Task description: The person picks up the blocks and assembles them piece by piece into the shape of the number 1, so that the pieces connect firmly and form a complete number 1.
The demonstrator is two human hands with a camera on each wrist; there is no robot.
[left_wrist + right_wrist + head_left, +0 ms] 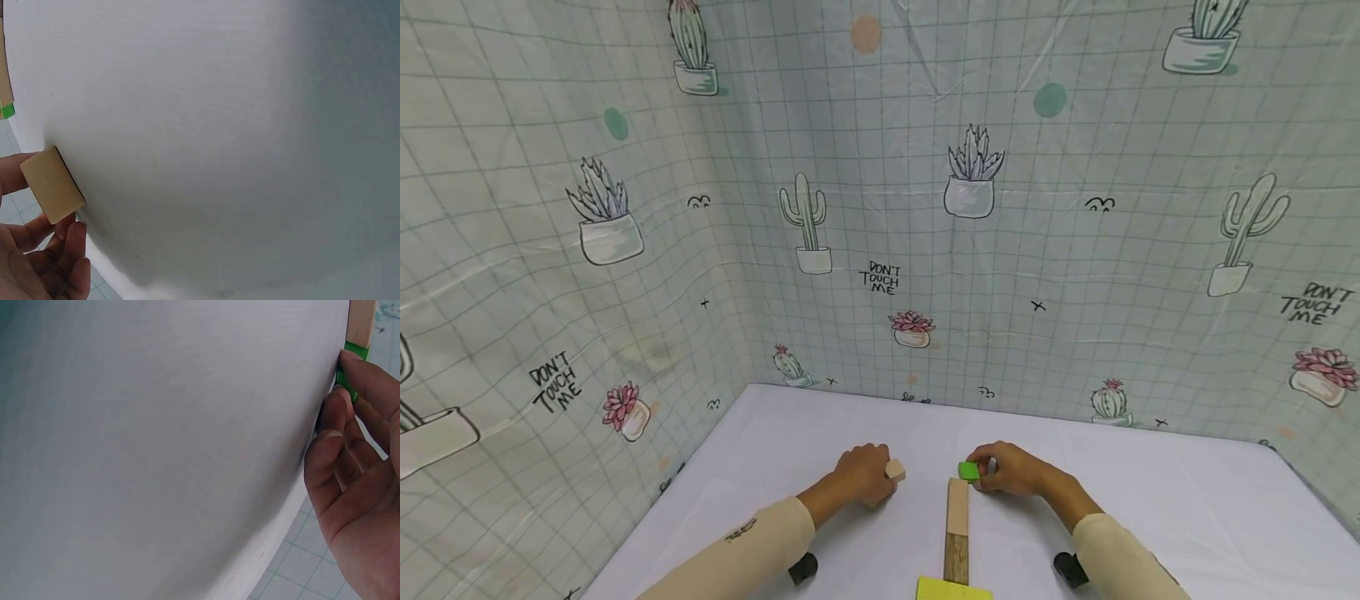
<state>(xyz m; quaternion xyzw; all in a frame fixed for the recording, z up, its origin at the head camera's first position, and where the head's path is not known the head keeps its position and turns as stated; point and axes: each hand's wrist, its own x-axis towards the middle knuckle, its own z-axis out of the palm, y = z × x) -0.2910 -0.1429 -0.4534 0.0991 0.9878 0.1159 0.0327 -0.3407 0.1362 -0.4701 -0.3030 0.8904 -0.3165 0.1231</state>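
Note:
My left hand [863, 475] pinches a light wooden block [895, 470] between thumb and fingers, left of a row of blocks. In the left wrist view a broad face of this wooden block [53, 185] shows, close over the white table. At the far end of the row, my right hand [1015, 469] grips a green block [968, 472]. Its thumb and fingertips lie against the green block [355, 353] in the right wrist view, where it meets the wooden block behind. A light wooden block [958, 506], a darker wooden block [957, 558] and a yellow block [953, 590] continue the row.
The white table [850, 417] ends at a cloth backdrop [880, 208] printed with cacti, which stands behind and to the left. Small black objects appear beside each forearm, one on the left [803, 568] and one on the right [1070, 570].

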